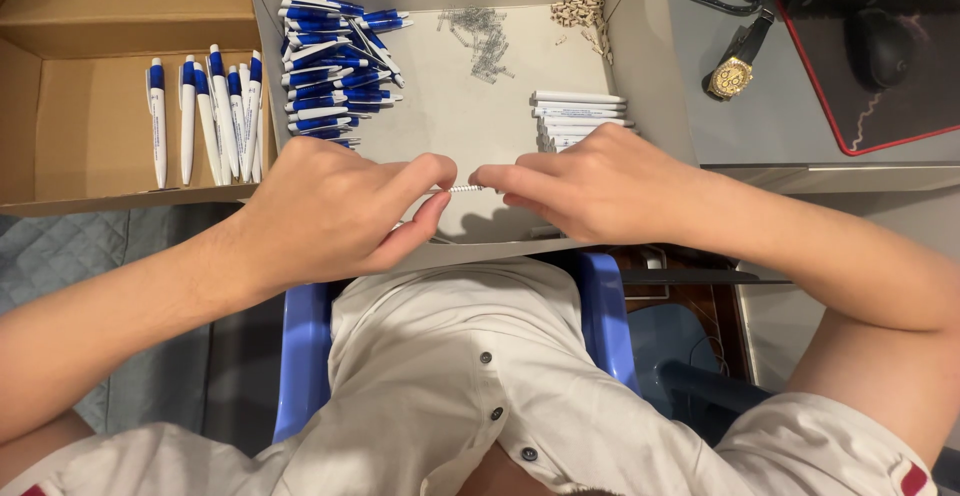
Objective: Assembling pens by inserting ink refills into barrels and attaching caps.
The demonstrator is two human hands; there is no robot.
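Left hand (335,206): closed, thumb and forefinger pinched on the left end of a small white ridged pen part (463,188), thin like a spring or threaded tip.
Right hand (590,191): closed too, fingertips pinched on the right end of the same piece.
Pen part: it sits between the two hands, its long axis running left to right, level with the knuckles and just above the near edge of the shallow white cardboard tray (450,116). Neither hand is nearer; each holds one end.
Behind the left hand: a loose heap of blue-and-white plastic pen halves (335,71) in the tray's far left corner.
Behind the right hand: a neat stack of white pen barrels (578,116), lying left to right, touching the knuckles' far side.
Far end of tray: a scatter of thin clear refills or springs (480,38), and a small pile of tan bits (580,11) in the right corner.
Left of tray: a brown cardboard box (90,16) with finished blue-and-white pens (208,116) lying side by side, tips towards the person.
Right, on the worktop (720,126): a gold-faced wristwatch (733,71) and a black mouse (882,48), well apart from the hands.
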